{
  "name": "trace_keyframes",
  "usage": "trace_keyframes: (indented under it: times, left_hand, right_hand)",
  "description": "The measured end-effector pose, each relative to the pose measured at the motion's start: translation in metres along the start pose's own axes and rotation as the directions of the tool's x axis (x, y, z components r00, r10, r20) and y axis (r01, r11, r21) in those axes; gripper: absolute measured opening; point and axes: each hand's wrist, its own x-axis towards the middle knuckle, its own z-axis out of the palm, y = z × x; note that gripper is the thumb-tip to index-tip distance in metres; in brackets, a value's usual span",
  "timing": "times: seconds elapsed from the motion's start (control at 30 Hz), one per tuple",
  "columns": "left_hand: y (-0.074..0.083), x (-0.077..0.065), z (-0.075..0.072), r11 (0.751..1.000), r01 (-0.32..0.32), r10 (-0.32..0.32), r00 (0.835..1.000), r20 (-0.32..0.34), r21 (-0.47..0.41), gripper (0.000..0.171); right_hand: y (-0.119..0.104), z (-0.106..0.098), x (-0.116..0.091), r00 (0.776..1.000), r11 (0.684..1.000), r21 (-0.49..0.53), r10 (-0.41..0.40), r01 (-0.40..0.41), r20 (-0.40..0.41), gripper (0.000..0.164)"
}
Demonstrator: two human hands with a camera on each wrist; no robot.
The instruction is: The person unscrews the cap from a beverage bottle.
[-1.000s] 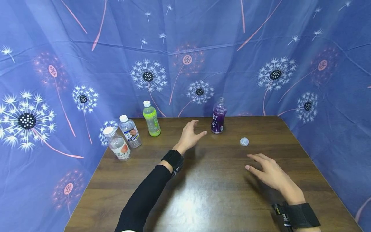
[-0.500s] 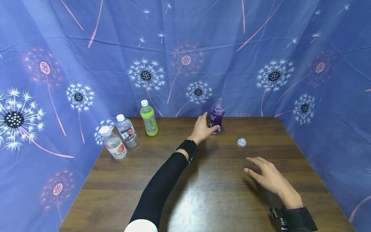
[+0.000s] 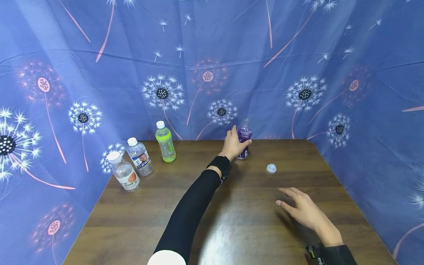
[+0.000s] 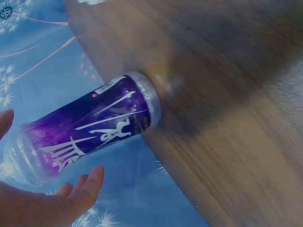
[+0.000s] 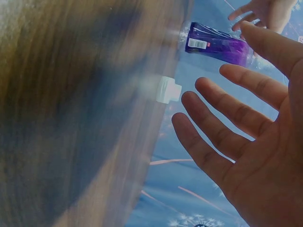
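Note:
A purple-labelled bottle (image 3: 244, 133) stands upright and capless near the table's back edge. My left hand (image 3: 232, 145) is right at it, thumb and fingers spread on either side. In the left wrist view the bottle (image 4: 102, 120) shows between thumb and fingers, with a gap to the fingers (image 4: 90, 191). A small translucent white cap (image 3: 271, 168) lies on the table to the right of the bottle. My right hand (image 3: 306, 211) hovers in front of the cap, holding nothing, fingers extended and spread in the right wrist view.
On the left of the wooden table (image 3: 139, 217) stand three capped bottles: a green-labelled one (image 3: 166, 143), a clear one with a face on its label (image 3: 140, 157), and a wide-capped one (image 3: 124, 173). A blue dandelion-print cloth (image 3: 198, 48) hangs behind and beside the table.
My left hand has moved right and reached the purple-labelled bottle. My right hand has stayed about where it was. The head view has shifted slightly.

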Motion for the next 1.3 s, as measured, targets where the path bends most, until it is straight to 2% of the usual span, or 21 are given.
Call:
trace_keyframes:
  times: [0.17,0.43,0.67,0.8,1.03,1.3]
  left_hand:
    - [0.005,0.006,0.002,1.000,0.020,-0.021,1.000,-0.013,-0.018,0.098]
    - [-0.002,0.014,0.003,0.999,-0.016,0.014,0.999,-0.045,-0.043,0.088]
    - [-0.003,0.017,0.005,0.992,-0.042,0.035,0.998,-0.057,-0.121,0.081]
    - [0.000,0.015,0.005,0.993,-0.056,0.052,0.998,-0.042,-0.105,0.082]
    - [-0.002,0.008,-0.008,0.994,-0.045,0.043,0.999,-0.029,-0.098,0.081]
    - [-0.007,-0.003,-0.022,0.994,-0.070,0.069,0.998,-0.007,-0.082,0.082]
  right_hand:
    - [0.001,0.006,-0.004,1.000,1.000,-0.009,-0.012,0.012,-0.006,0.058]
    - [0.003,0.016,-0.004,1.000,0.999,-0.021,-0.030,0.030,0.010,0.057]
    - [0.006,0.017,0.000,1.000,0.999,-0.042,-0.029,0.029,0.005,0.055]
    - [0.008,0.014,0.001,1.000,0.998,-0.062,-0.010,0.011,0.003,0.059]
    - [0.006,0.008,0.008,1.000,0.996,-0.082,-0.020,0.018,-0.024,0.063]
    - [0.001,0.001,0.015,0.999,0.995,-0.091,-0.035,0.033,-0.019,0.063]
